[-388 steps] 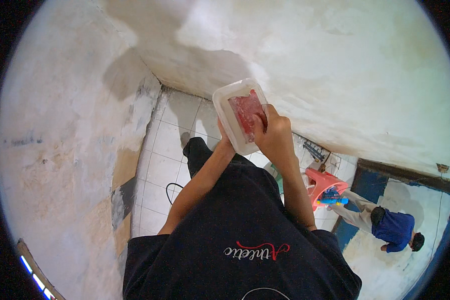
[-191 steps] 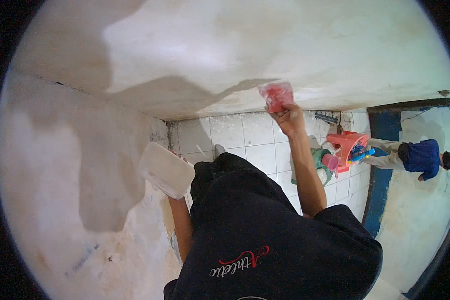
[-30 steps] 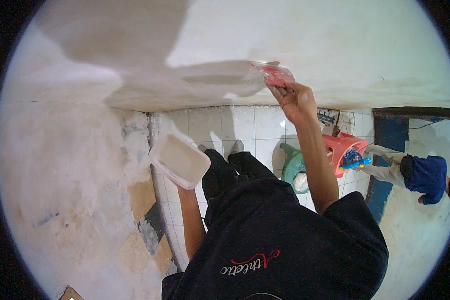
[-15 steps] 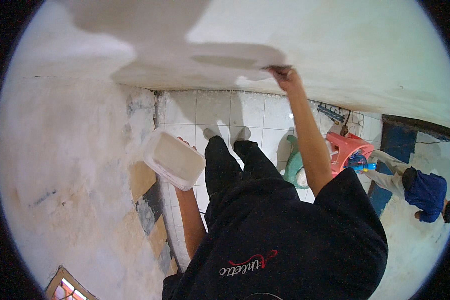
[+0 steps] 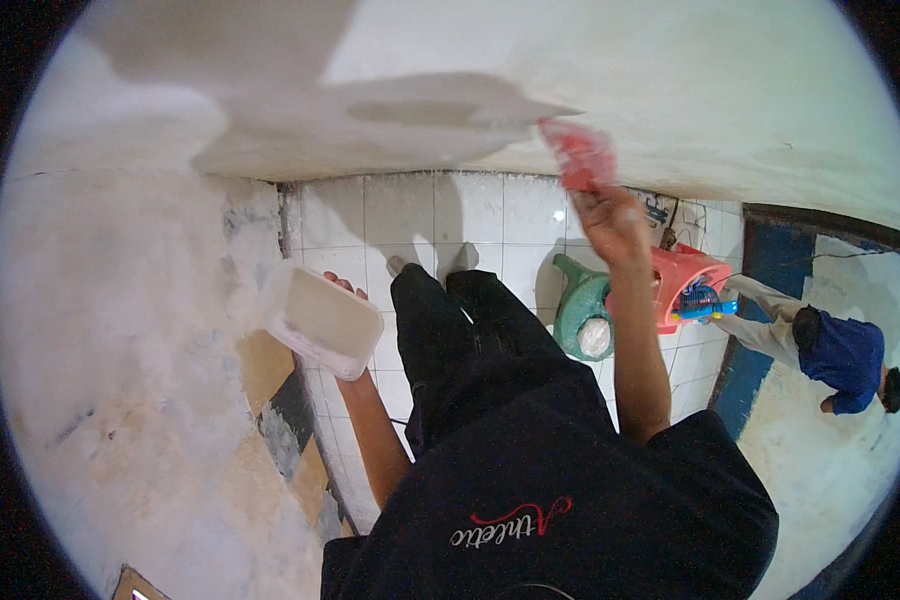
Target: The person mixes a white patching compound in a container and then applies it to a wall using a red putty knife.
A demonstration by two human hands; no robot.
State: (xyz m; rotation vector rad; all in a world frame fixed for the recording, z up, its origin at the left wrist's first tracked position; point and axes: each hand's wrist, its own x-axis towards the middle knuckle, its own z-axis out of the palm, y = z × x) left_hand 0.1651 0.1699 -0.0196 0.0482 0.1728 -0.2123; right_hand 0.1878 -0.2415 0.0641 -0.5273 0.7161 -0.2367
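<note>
My left hand (image 5: 346,284) grips a white rectangular plastic tub (image 5: 368,340) from beneath and its far side; only fingertips show past the rim. Pale material lies inside the tub, which is tilted beside the left wall. Near the white wall in front (image 5: 450,60), my right hand (image 5: 615,225) is closed on a flat red scraper (image 5: 580,155), smeared by motion. Its blade is raised close to the wall; whether it touches I cannot tell. A dark shadow of my arm and body falls across the wall.
A green plastic stool (image 5: 567,310) carries a white bundle (image 5: 595,338). Beside it stands a pink plastic stool (image 5: 705,275) with a blue object (image 5: 708,305). Farther right, another person in a blue shirt (image 5: 842,365) stands by the wall. White tiles (image 5: 400,215) cover the floor.
My right hand has come down and slightly right from the wall, turning the scraper so its red face shows. The view has shifted a little; the left hand still holds the tub.
</note>
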